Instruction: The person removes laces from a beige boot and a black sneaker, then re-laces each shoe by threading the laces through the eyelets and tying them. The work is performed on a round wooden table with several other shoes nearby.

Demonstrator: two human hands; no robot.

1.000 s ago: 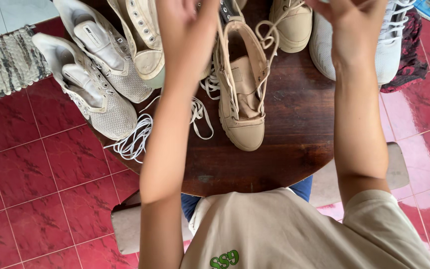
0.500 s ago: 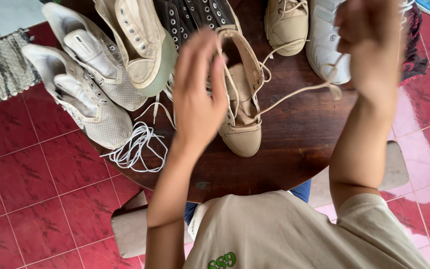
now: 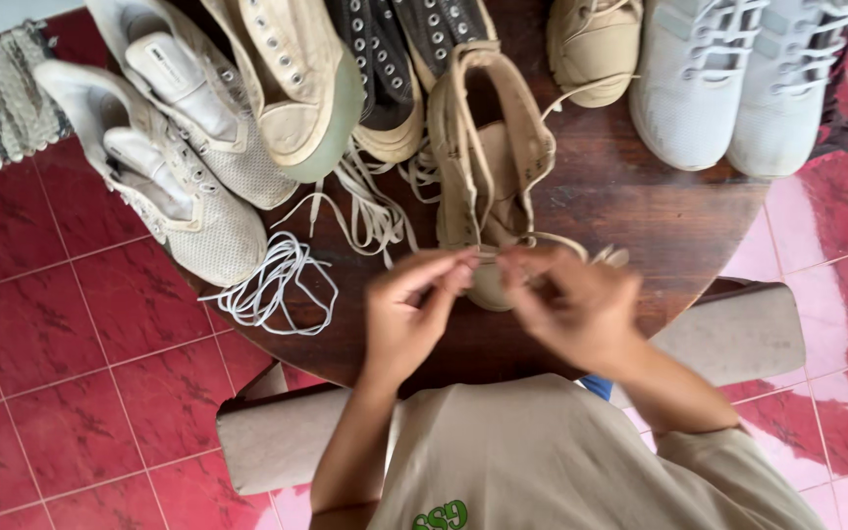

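Lying toe toward you on the round dark wooden table (image 3: 640, 216), the tan boot (image 3: 488, 157) sits just beyond your hands. Your left hand (image 3: 406, 312) and right hand (image 3: 569, 306) both pinch its tan lace (image 3: 542, 240) over the toe, fingertips almost meeting. At ten o'clock from the boot lie two white mesh sneakers (image 3: 188, 167); a loose white lace (image 3: 272, 285) is coiled at eight o'clock. At two o'clock stand white trainers (image 3: 738, 79).
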